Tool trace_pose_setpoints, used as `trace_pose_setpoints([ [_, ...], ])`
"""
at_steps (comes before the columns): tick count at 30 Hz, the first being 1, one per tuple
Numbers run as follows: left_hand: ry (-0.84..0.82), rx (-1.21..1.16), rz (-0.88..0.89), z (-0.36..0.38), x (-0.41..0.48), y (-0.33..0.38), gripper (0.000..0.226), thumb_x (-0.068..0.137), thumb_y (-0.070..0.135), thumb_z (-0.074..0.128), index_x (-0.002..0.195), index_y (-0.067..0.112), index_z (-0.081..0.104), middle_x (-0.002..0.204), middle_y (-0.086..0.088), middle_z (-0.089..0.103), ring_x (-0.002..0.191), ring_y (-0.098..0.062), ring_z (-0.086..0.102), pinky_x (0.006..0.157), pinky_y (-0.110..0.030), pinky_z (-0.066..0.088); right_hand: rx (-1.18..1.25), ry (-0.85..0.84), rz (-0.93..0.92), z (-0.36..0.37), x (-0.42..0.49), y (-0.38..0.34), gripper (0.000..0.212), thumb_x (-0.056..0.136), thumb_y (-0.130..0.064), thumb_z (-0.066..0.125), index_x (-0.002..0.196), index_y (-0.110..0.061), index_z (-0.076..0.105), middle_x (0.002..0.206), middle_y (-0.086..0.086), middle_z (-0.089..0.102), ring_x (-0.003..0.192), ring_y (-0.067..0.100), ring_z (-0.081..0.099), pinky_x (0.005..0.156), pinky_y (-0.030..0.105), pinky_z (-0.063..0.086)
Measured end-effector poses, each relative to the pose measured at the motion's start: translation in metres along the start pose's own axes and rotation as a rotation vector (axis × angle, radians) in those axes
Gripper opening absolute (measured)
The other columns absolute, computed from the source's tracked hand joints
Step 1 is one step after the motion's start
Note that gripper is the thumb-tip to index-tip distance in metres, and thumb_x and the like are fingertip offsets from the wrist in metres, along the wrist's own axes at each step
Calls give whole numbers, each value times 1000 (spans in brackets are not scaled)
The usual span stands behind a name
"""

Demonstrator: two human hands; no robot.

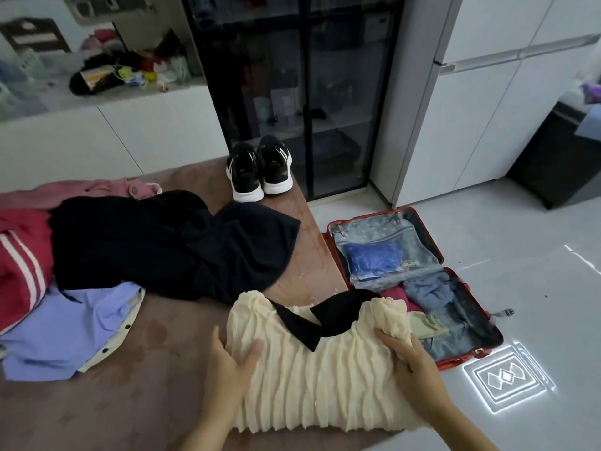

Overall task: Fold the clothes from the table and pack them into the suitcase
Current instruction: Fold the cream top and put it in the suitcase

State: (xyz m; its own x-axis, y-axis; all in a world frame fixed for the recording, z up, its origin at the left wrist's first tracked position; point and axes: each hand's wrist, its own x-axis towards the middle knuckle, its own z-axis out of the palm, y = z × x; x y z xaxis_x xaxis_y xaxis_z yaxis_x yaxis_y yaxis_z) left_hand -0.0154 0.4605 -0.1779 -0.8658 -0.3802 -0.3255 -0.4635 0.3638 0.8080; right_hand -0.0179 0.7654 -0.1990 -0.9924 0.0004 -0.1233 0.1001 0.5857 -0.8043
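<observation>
A cream pleated top (312, 379) with a black collar bow lies at the near right corner of the brown table (136, 402). My left hand (231, 359) grips its left edge, thumb on top. My right hand (406, 356) clutches the bunched right shoulder of the top. The open red suitcase (385, 212) lies on the floor to the right of the table, holding a blue pouch, grey-blue and dark red clothes. A black garment (169, 242), a lilac shirt (74, 333), a red striped piece (22, 265) and a pink piece (97, 187) lie on the table's left.
Black and white sneakers (258, 169) stand at the table's far edge. A dark glass cabinet (292, 76) and white cupboards (481, 109) stand behind. The grey floor (536, 255) stretches right of the suitcase, with a bright projected pattern (507, 377) near it.
</observation>
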Motion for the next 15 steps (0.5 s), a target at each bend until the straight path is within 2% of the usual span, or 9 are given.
trace_pose_setpoints([
  [2,-117,41,18,1,0,1,99,77,41,73,149,20,10,154,0,25,138,-17,30,110,-38,32,3,48,-6,5,-2,5,54,87,13,46,118,-26,66,132,-11,46,124,10,41,97,18,29],
  [3,-157,66,59,4,-2,3,98,79,38,72,150,24,6,157,4,18,141,-13,25,112,-36,28,20,66,2,6,-1,7,53,87,13,45,118,-25,67,131,-10,46,124,11,42,96,17,30],
  [5,-166,73,188,9,-9,10,95,84,30,68,148,38,-2,155,25,1,142,2,10,114,-31,21,78,87,13,6,1,8,54,88,13,45,114,-28,68,129,-14,47,123,11,44,94,14,29],
  [7,-162,71,309,15,-16,22,92,89,21,62,140,55,-7,138,52,-7,129,26,1,109,-19,18,142,113,4,0,5,9,67,88,13,45,106,-48,67,127,-22,47,121,8,44,96,16,29],
  [9,-224,99,390,24,-22,36,88,94,18,55,133,67,-7,130,60,-6,122,34,1,102,-5,17,187,147,4,-12,10,13,85,87,15,45,94,-68,59,126,-22,47,119,6,42,98,20,28],
  [11,-298,119,465,38,-24,49,80,97,18,50,130,72,3,138,53,4,131,25,5,103,0,13,213,163,16,-31,16,19,94,86,18,43,90,-76,53,127,-14,47,119,7,40,100,23,27],
  [13,-359,111,477,59,-26,64,64,97,23,48,132,68,20,148,34,22,137,13,17,109,-7,17,213,187,19,-54,24,33,97,84,20,42,89,-76,52,128,-9,46,120,11,41,101,25,27],
  [15,-385,61,451,88,-27,80,49,94,28,51,131,58,40,144,18,40,134,7,31,109,-13,26,182,204,13,-75,33,59,96,83,20,43,92,-75,52,131,-5,47,122,14,43,103,23,28],
])
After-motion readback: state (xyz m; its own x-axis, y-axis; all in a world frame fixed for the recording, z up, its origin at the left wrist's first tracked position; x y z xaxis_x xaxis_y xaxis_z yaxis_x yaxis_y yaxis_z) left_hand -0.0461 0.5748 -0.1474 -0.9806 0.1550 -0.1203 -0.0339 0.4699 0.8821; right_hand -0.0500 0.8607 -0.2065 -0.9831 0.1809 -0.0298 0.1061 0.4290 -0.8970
